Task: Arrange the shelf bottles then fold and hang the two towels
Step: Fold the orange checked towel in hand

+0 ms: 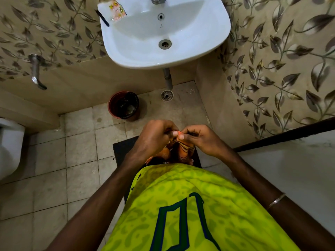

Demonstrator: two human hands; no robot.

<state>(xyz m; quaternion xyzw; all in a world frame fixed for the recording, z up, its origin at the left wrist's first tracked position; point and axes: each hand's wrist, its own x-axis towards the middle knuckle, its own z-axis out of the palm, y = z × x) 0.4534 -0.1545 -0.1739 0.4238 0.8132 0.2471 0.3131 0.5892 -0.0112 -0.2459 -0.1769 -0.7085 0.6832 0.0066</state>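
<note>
An orange patterned towel (183,148) hangs bunched in front of my body, below my hands. My left hand (154,136) and my right hand (197,137) meet at its top edge, and both pinch the cloth between thumb and fingers. Most of the towel is hidden behind my hands and my yellow-green shirt. No shelf, no bottles and no second towel are in view.
A white sink (163,31) juts from the leaf-patterned wall ahead, with a sachet strip (117,9) and a dark comb (102,18) on its rim. A red bin (124,105) stands on the tiled floor, a wall tap (37,71) at left, a dark mat (123,147) underfoot.
</note>
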